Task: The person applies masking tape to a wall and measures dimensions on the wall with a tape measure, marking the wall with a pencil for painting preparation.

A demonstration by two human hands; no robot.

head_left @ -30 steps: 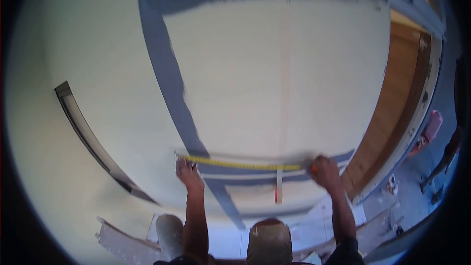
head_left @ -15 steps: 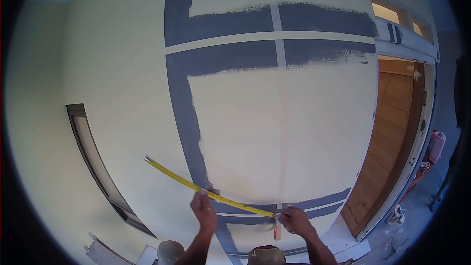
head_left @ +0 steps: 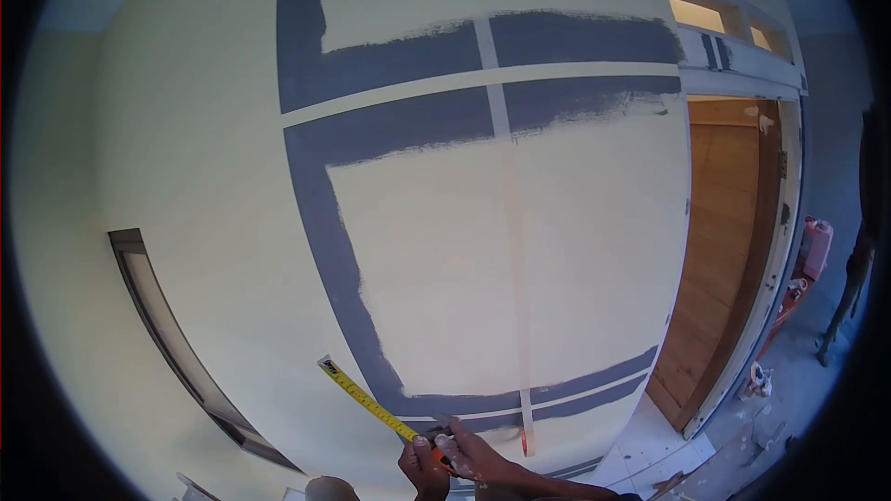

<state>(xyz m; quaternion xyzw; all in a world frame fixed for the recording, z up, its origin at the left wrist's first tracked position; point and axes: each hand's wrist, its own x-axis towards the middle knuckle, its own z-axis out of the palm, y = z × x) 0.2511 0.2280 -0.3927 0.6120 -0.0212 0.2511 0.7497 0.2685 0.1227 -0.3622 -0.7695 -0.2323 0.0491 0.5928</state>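
Note:
A yellow tape measure blade (head_left: 369,401) sticks out up and to the left from my hands, its metal-tipped end free in front of the wall. My left hand (head_left: 424,466) is closed on the blade near the orange-and-dark case. Beside it, touching or nearly so, my right hand (head_left: 467,453) is closed around the case, partly hidden by the fingers. A thin greyish blade-like tool seems to stick out from the right hand. Just right of the hands, a strip of masking tape (head_left: 527,422) with a red end hangs on the wall.
Dark grey painted bands (head_left: 348,264) frame pale panels on the wall (head_left: 213,176). A wooden door (head_left: 719,250) stands in its frame at right, with a pink container (head_left: 816,249) beyond. A dark-framed window (head_left: 181,353) is at left. Part of another person (head_left: 849,292) shows at the far right.
Both hands have come together lower down, and the exposed tape blade is much shorter. The right hand has moved left, away from the hanging masking tape. The view has shifted.

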